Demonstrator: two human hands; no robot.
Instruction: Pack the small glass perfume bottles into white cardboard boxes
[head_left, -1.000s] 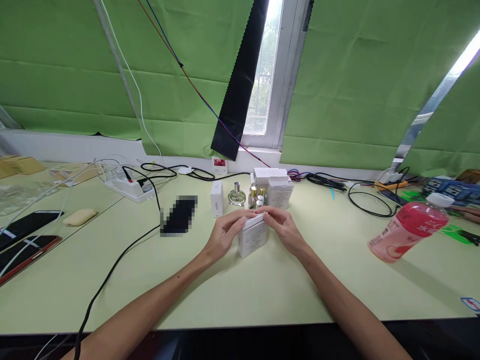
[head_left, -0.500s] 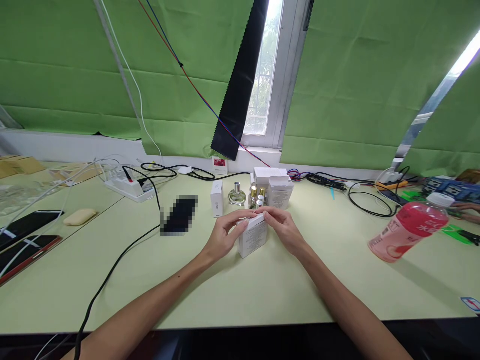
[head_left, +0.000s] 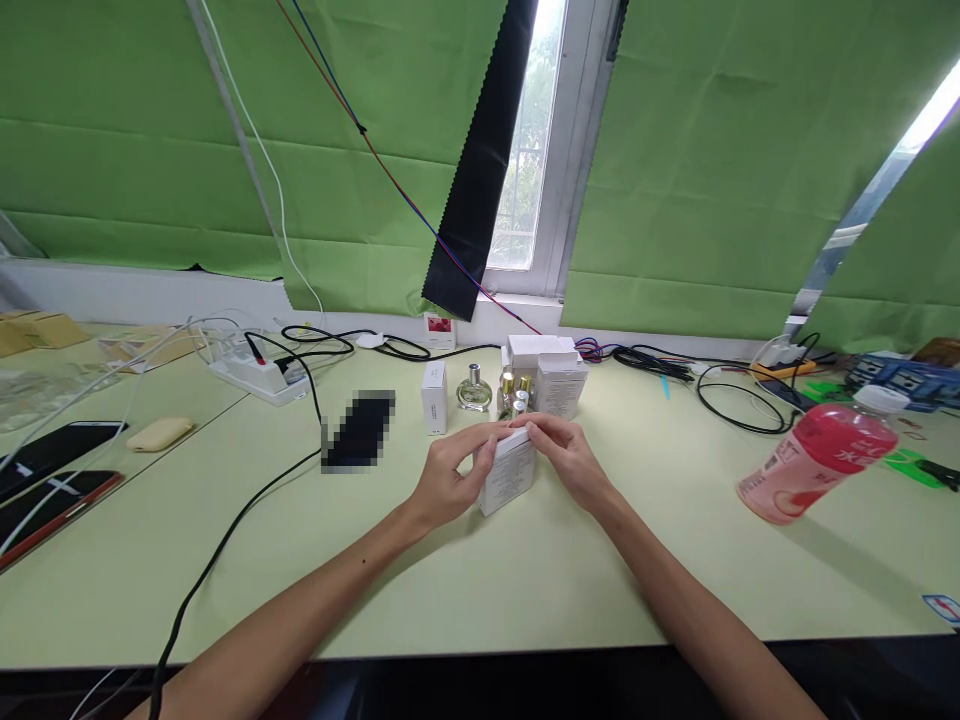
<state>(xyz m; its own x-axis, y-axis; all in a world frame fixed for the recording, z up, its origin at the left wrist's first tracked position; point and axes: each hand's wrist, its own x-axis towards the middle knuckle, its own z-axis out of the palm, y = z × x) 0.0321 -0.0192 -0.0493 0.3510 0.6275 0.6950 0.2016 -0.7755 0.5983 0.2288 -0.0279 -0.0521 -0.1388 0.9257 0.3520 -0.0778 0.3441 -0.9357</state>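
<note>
A small white printed carton (head_left: 508, 482) stands upright on the table (head_left: 570, 590), held from both sides at its top. My left hand (head_left: 455, 468) is closed on its left upper edge, the thumb against the near face. On the right upper corner, my right hand (head_left: 568, 452) grips with thumb and fingers. The fingers partly cover the top of the carton. Right behind it stand several small bottles with gold and silver caps (head_left: 520, 385). A round glass perfume bottle (head_left: 474, 390) and a narrow white box (head_left: 434, 398) stand behind my left hand.
More white boxes (head_left: 561, 384) stand behind my right hand. A pink drink bottle (head_left: 821, 455) is at the right. To the left lie a black pixelated object (head_left: 361, 428), a power strip (head_left: 259, 375), phones (head_left: 52, 510) and a black cable (head_left: 247, 515).
My left thumb has shifted slightly up along the carton's near face. The carton stays in the same place. A person's hand at the far right edge has gone out of view.
</note>
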